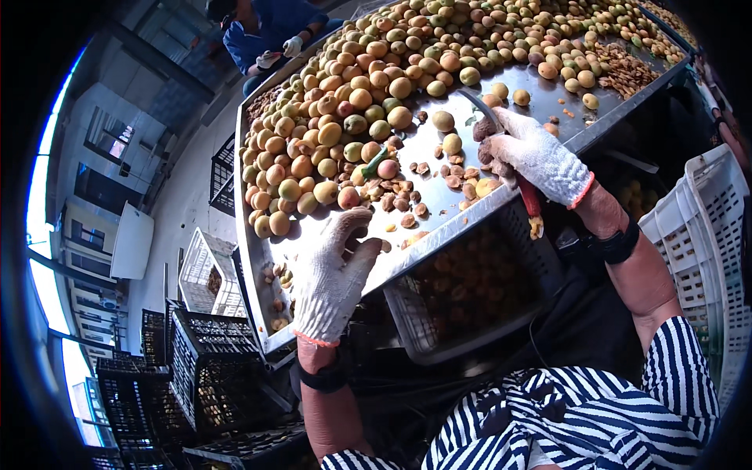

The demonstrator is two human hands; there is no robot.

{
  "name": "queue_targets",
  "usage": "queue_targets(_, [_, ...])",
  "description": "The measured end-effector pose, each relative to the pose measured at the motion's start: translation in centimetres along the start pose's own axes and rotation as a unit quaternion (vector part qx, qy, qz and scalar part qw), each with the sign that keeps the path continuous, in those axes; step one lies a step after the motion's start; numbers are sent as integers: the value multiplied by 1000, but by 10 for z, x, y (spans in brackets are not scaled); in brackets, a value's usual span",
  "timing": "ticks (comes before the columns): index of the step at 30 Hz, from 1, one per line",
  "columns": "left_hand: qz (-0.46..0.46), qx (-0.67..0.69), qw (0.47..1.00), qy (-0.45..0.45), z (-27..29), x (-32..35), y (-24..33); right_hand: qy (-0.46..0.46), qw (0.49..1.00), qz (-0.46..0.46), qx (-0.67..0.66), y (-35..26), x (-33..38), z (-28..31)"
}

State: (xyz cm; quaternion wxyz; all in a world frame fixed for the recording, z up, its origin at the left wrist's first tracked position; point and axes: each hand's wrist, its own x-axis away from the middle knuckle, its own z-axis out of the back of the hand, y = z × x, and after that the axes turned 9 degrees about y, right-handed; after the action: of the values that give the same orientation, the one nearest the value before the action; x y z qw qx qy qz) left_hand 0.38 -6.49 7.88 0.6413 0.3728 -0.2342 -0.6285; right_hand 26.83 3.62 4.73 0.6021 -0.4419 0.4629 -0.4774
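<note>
Left hand [329, 274], right hand [536, 153] gripping knife [530, 200]; bare metal table edge [464, 225] between.

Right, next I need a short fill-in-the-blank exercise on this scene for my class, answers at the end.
1. The right hand holds a bladed tool whose handle is coloured ____.
2. The knitted glove on the left hand is mostly ____.
3. The right sleeve is patterned with dark and white ____.
4. The stacked crates at the picture's lower left are coloured ____.

Missing words: red; white; stripes; black.
</note>
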Motion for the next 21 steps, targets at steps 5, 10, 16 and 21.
queue_targets(5, [-17, -265, 962, -65, 22, -37, -73, -19, 974, -39, -223, -15, 16, 25])
queue_targets(10, [19, -167, 968, -184, 11, -56, -79, -128, 964, -134, -190, -2, 20, 5])
queue_targets(16, [80, 330, 935, -106, -6, -29, -20, -189, 957, -144, -167, -24, 49, 4])
queue_targets(21, [47, 525, 844, -100, -32, -15, 3, -213, 962, -2, -172, -22, 70, -4])
